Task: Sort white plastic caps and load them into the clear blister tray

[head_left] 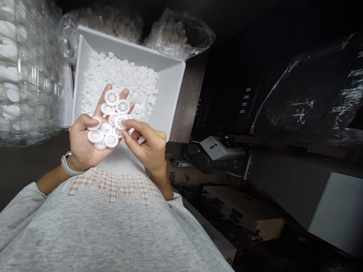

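Left hand [81, 142] open, palm up, bearing spoked white plastic wheels [111, 140]; right hand [150, 147] pinches one wheel [120, 121] over that palm, near side of grey bin [168, 81]. White Chinese characters [245, 101] on dark surface end 科技. Shirt's plaid letters [110, 184]: word unclear.

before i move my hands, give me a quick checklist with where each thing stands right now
1. Left hand supporting the white wheels: ok, palm up beneath them.
2. Right hand at a wheel: ok, thumb and forefinger at its edge; firmness cannot tell.
3. Wheels lying separately: not ok, several overlap.
4. White piece by the right hand's curled fingers: cannot tell whether it is held.
5. Tray close by: ok, just beyond the hands, with small white parts inside.
6. Wheels free of flaws: cannot tell, too small.
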A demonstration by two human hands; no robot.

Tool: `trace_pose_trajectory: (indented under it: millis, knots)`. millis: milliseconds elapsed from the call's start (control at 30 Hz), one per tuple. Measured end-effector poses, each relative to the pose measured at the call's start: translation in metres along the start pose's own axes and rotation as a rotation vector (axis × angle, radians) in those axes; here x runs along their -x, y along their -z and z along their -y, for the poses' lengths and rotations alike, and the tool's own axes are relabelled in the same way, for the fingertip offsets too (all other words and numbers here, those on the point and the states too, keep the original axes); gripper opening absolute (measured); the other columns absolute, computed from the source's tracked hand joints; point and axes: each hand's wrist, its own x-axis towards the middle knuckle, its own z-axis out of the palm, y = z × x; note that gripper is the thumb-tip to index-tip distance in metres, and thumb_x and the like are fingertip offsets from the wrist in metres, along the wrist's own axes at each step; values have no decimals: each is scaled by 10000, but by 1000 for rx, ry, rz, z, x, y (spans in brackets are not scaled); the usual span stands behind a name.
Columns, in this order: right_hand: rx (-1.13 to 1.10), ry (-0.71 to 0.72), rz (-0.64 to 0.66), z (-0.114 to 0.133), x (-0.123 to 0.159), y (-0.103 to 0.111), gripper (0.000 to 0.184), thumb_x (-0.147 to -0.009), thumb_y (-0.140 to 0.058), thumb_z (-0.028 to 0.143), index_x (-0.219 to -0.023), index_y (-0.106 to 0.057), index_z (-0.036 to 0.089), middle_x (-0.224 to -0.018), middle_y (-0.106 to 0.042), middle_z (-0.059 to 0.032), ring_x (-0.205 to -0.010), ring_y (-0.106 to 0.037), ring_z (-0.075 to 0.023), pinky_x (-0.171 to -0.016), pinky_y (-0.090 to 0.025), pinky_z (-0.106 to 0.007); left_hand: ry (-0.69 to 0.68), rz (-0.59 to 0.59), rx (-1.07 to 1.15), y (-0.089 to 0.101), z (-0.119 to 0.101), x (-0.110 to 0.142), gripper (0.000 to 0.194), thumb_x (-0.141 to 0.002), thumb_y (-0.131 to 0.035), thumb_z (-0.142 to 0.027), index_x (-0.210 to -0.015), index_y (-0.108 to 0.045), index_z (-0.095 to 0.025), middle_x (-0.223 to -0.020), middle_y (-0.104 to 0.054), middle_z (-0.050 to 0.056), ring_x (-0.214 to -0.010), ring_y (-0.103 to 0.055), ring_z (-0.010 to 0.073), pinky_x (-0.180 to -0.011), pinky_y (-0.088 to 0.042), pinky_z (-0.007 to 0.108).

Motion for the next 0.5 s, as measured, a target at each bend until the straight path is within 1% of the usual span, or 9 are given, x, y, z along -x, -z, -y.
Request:
trace_pose_trajectory:
  millis: [100, 200, 300, 367, 433, 500]
  knots:
    - [59, 108, -61, -1, 2, -1, 96, -927, -620, 161, -1014, -653, 139, -750, -654, 48, -571, -515, 13, -581, -458, -104, -4, 11, -6, 0, -1, 1, 807, -798, -378, -168, -1583, -252, -305, -1421, -590, -18, -1454, -411, 205, -1142, -429, 320]
    - [22, 127, -84, -3, 3, -3, 108, -898, -643, 115, -1005, -643, 131, -776, -666, 52, -571, -504, 20, -579, -459, -96, 2, 13, -21, 0, -1, 1, 838, -790, -385, -165, -1599, -215, -301, -1437, -578, -21, -1461, -399, 198, -1154, -408, 296]
    - [-25, 119, -91, -4, 2, -4, 132, -890, -646, 96, -1020, -639, 121, -816, -673, 44, -578, -494, 25, -568, -449, -90, 8, 39, -27, 2, 0, -1, 870, -768, -377, -165, -1608, -187, -289, -1480, -538, -20, -1474, -376, 220, -1197, -354, 354]
    - [-52, 96, -80, -3, 1, -3, 136, -892, -646, 103, -1027, -639, 113, -768, -640, 47, -578, -487, 27, -558, -434, -83, 6, 65, -22, 6, 1, -3, 884, -750, -387, -175, -1604, -190, -289, -1505, -510, -12, -1494, -335, 252, -1214, -316, 427]
    - [-76, 49, -59, -1, 1, -2, 143, -896, -648, 120, -1038, -638, 112, -699, -581, 58, -573, -473, 26, -558, -427, -78, 4, 87, -16, 9, 1, -4, 895, -742, -404, -183, -1603, -181, -285, -1548, -459, 0, -1526, -256, 271, -1230, -262, 476]
    - [-92, -7, -33, 2, 0, -1, 156, -897, -653, 137, -1051, -637, 118, -679, -551, 64, -573, -461, 25, -575, -434, -76, 21, 105, -7, 11, 1, -5, 911, -740, -406, -171, -1607, -152, -286, -1593, -394, 3, -1552, -168, 268, -1249, -192, 501]
